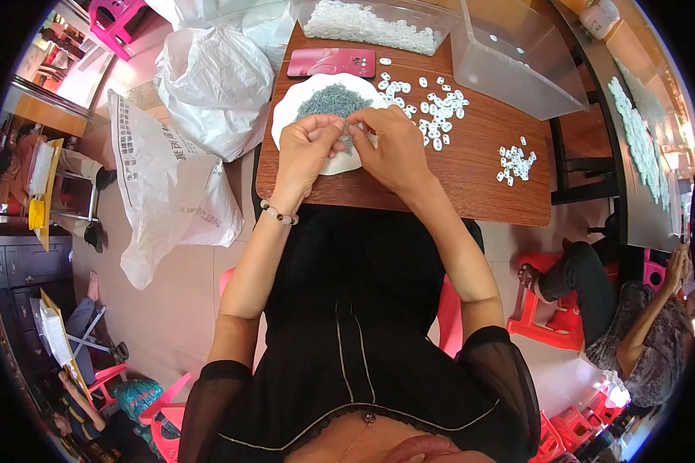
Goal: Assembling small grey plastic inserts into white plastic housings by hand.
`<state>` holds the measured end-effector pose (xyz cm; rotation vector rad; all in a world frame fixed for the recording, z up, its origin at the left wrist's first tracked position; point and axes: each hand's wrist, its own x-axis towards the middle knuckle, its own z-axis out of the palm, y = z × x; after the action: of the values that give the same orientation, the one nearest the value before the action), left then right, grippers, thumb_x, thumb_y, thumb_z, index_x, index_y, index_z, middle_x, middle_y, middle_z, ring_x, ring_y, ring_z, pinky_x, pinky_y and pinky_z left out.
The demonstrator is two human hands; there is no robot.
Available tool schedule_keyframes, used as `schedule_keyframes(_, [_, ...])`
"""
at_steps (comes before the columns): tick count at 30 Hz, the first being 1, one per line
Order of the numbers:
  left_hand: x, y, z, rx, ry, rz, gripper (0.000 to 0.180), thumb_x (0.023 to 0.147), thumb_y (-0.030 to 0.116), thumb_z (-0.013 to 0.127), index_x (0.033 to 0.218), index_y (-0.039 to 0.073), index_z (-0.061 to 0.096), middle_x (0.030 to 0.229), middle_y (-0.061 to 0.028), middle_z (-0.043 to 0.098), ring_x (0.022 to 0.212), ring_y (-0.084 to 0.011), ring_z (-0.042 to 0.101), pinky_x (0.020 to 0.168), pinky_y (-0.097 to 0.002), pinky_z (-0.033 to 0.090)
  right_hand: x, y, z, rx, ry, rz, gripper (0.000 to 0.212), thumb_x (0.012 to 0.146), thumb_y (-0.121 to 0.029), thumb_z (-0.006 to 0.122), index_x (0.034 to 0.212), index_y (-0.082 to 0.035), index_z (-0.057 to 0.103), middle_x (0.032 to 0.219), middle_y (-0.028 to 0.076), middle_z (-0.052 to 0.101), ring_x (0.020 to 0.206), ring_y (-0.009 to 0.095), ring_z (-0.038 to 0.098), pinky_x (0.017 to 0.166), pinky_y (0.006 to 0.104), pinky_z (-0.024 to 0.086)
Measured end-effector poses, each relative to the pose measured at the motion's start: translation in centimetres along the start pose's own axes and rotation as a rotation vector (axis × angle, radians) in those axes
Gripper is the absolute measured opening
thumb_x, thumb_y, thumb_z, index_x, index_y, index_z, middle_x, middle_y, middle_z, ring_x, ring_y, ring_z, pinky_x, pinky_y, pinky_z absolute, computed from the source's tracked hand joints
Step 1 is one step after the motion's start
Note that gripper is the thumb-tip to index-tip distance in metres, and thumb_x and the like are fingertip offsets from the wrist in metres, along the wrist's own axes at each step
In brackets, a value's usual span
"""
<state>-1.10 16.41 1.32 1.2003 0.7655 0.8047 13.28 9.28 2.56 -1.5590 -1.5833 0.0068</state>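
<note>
My left hand (307, 148) and my right hand (394, 152) meet over the near side of a white plate (283, 104). Both are closed in a pinch, fingertips almost touching; whatever small thing they hold is too small and covered to name. On the plate lies a heap of thin grey-blue pieces (333, 99), like small screws or plugs. To the right of my right hand, small white oval plastic pieces (442, 108) with dark holes are scattered on the brown table (471, 193). A smaller cluster of the same white pieces (516, 165) sits nearer the right edge.
Behind the plate lies a red phone (332, 63). Clear plastic bins stand at the back, one with white pieces (371, 29), another bin (510, 69) beside it. White sacks (212, 85) fill the floor at left. A person (633, 324) sits at right near a red stool (544, 324).
</note>
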Motion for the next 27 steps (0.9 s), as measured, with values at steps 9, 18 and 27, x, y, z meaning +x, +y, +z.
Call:
schedule_keyframes(9, [-0.4, 0.1, -0.3, -0.01, 0.115, 0.055, 0.015, 0.088, 0.012, 0.066, 0.094, -0.001, 0.067, 0.082, -0.0041, 0.069, 0.064, -0.0058, 0.057, 0.057, -0.0179, 0.044, 0.1, 0.0, 0.4, 0.036, -0.035, 0.058, 0.014, 0.078, -0.01, 0.07, 0.092, -0.008, 0.069, 0.072, 0.007, 0.063, 0.07, 0.023, 0.057, 0.061, 0.0345, 0.046])
schedule_keyframes(18, [-2.3, 0.3, 1.1, -0.29, 0.016, -0.156, 0.016, 0.087, 0.015, 0.067, 0.095, 0.002, 0.068, 0.081, -0.0021, 0.067, 0.066, -0.0057, 0.056, 0.059, -0.0179, 0.044, -1.4, -1.2, -1.4, 0.001, 0.105, -0.186, 0.02, 0.073, -0.001, 0.072, 0.092, -0.007, 0.068, 0.075, 0.005, 0.063, 0.07, 0.022, 0.056, 0.06, 0.0326, 0.045])
schedule_keyframes(27, [-2.7, 0.2, 1.7, -0.195, -0.017, -0.086, 0.022, 0.088, 0.023, 0.068, 0.093, 0.002, 0.069, 0.077, 0.0, 0.066, 0.063, -0.0037, 0.052, 0.057, -0.0181, 0.042, -1.4, -0.8, -2.1, 0.111, 0.086, -0.126, 0.016, 0.074, 0.002, 0.07, 0.088, -0.006, 0.068, 0.078, 0.005, 0.066, 0.072, 0.022, 0.058, 0.064, 0.0313, 0.046])
